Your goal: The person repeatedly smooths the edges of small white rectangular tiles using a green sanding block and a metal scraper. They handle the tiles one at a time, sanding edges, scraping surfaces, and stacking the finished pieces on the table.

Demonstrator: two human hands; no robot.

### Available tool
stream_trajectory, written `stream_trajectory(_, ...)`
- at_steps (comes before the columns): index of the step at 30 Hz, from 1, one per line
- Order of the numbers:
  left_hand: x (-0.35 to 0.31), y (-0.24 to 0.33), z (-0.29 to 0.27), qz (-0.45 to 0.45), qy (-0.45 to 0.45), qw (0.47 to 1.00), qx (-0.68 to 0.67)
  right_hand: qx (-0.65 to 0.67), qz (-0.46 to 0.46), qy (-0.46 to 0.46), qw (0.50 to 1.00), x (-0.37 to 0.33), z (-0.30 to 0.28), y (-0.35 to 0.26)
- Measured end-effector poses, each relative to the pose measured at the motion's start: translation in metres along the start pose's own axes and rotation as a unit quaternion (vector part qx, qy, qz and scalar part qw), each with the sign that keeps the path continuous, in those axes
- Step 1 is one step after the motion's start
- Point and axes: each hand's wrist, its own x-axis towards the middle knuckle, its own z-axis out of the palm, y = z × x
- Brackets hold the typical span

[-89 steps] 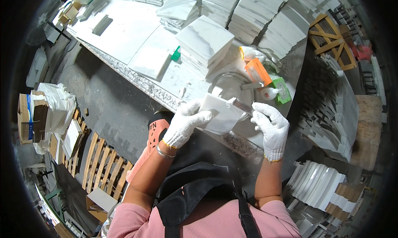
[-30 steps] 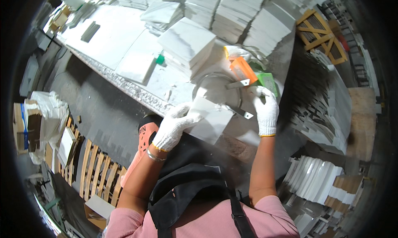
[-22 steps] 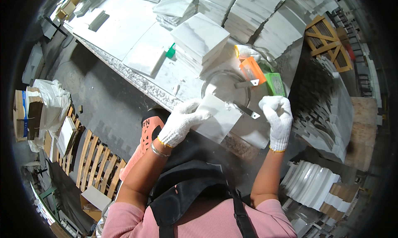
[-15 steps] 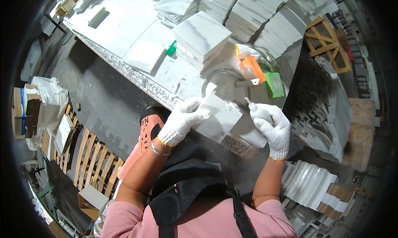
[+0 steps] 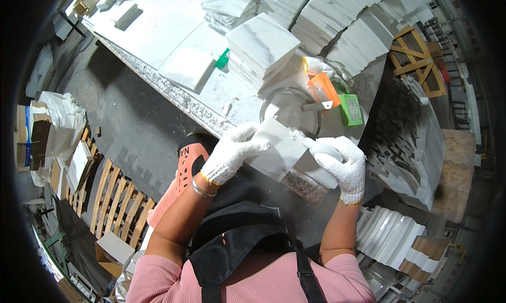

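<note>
My left hand (image 5: 232, 152), in a white knit glove with a yellow cuff edge, pinches the left edge of a square pale marble tile (image 5: 276, 154). White crumbs or paste (image 5: 296, 133) lie at the tile's far right corner. In the gloved right hand (image 5: 347, 165) is a white squeeze bottle (image 5: 324, 149), tilted so its nozzle points at that corner. Whether the nozzle touches the tile cannot be told. Beneath the tile's right side shows a rough-edged stone block (image 5: 305, 186). Just beyond, a round shallow dish (image 5: 264, 103) holds white material, with a flat metal blade (image 5: 311, 107) across its rim.
Behind the dish stand an orange box (image 5: 322, 90), a green box (image 5: 350, 109) and a spare white glove (image 5: 318, 65). Stacked marble tiles (image 5: 263, 42) rise on the stone-topped table (image 5: 174, 26). Slatted wooden pallets (image 5: 120, 197) lie at the left, more slabs (image 5: 406, 150) at the right.
My right hand has come slightly left and down, and the bottle has tipped over from near upright, its nozzle now lower by the tile's corner. The left hand holds still.
</note>
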Motion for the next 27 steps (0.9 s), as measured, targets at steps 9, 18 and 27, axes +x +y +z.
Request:
stream_trajectory(9,0.0007,-0.0021,0.0055,0.024,0.027,0.999,-0.020,0.008,0.006,-0.005,1.000,0.0021,0.0012,0.0017)
stream_trajectory(18,0.0017,-0.0035,0.0034,0.016,0.022,0.999,-0.022,0.004,-0.002,-0.008,1.000,0.0034,0.0014,0.0023)
stream_trajectory(27,0.0022,-0.0024,-0.0009,-0.008,0.003,1.000,-0.005,0.011,0.009,-0.006,1.000,0.0035,0.0010,0.0009)
